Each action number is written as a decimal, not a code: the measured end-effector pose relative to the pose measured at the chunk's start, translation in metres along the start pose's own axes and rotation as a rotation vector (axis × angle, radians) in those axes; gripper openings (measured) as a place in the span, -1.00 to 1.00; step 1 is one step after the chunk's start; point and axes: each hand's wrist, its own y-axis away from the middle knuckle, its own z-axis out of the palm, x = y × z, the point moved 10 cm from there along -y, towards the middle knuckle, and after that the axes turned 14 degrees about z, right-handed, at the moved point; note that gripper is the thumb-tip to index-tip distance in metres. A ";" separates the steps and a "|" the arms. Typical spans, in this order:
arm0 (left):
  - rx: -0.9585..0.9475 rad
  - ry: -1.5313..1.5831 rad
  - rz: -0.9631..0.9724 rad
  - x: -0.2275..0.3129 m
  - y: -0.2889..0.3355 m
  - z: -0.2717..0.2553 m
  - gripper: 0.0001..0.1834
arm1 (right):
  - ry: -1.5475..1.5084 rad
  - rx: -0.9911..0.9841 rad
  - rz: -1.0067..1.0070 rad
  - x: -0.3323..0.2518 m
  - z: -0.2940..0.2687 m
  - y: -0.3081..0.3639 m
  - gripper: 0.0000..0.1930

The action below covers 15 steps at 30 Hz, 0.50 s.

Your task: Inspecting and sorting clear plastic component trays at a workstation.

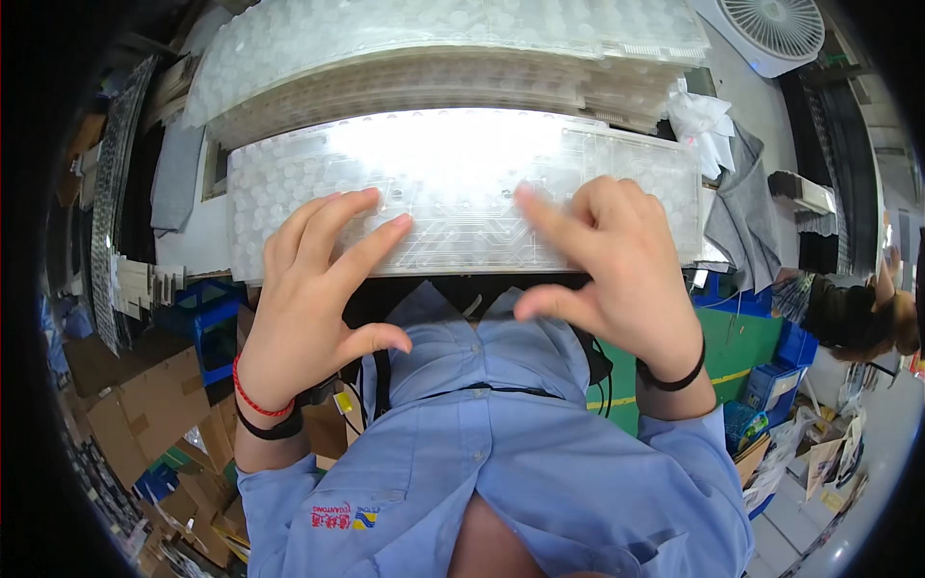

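A clear keyboard membrane sheet [453, 236], with pale circuit lines and rows of round spots, lies flat across the bench in front of me. Strong glare whitens its upper middle. My left hand [310, 279] rests over its left part, fingers spread and fingertips on or just above the film. Over the right part is my right hand [628, 260], its fingers apart and the index finger smeared by motion. Both thumbs stick out past the sheet's near edge. Nothing shows in either hand's grasp.
Behind the sheet rises a thick stack of similar membranes [434, 43]. A white fan [771, 29] stands at the far right, near a crumpled white cloth [700, 120] and a grey cloth [747, 217]. Cardboard boxes [149, 409] lie at lower left. Another person [853, 313] is partly visible at right.
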 end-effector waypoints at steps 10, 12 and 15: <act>0.004 0.029 0.004 0.002 -0.004 -0.002 -0.14 | -0.086 0.238 0.117 0.021 -0.018 0.001 -0.41; -0.005 0.028 -0.019 0.002 -0.002 -0.004 -0.15 | -0.021 0.250 0.118 0.017 -0.018 -0.005 -0.31; 0.019 0.080 -0.047 0.000 -0.003 -0.006 -0.18 | 0.008 0.162 -0.050 -0.003 -0.015 -0.005 -0.37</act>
